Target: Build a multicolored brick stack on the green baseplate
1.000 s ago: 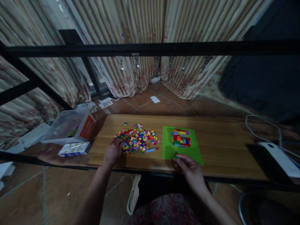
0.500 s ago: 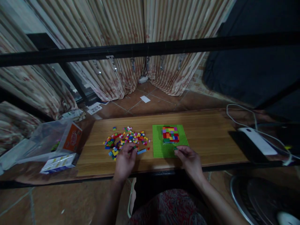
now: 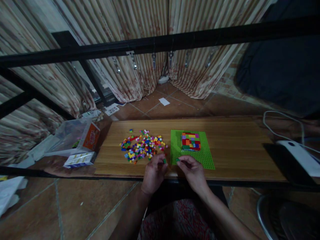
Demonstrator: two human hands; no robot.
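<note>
My left hand (image 3: 154,171) pinches a small green toy brick (image 3: 164,161) at the front of the wooden board, just right of the brick pile. A second green brick (image 3: 177,160) sits between the fingertips of my right hand (image 3: 192,169), over the front left part of the green baseplate (image 3: 205,159). On that baseplate stands a block of multicoloured bricks (image 3: 191,141), joined in a roughly square shape. Loose bricks of many colours (image 3: 143,146) lie spread to the left of the plate. The two hands are close together but apart.
A clear plastic box (image 3: 67,136) with an orange label and a white-and-blue carton (image 3: 80,159) stand left of the board (image 3: 237,146). At its right end lie a black flat object (image 3: 287,163), a white device (image 3: 300,156) and a cable. A black rail (image 3: 150,45) crosses behind.
My left hand has moved right, away from the loose bricks, with a green brick. My right hand has shifted left with its green brick, bringing the hands closer. The view has turned slightly.
</note>
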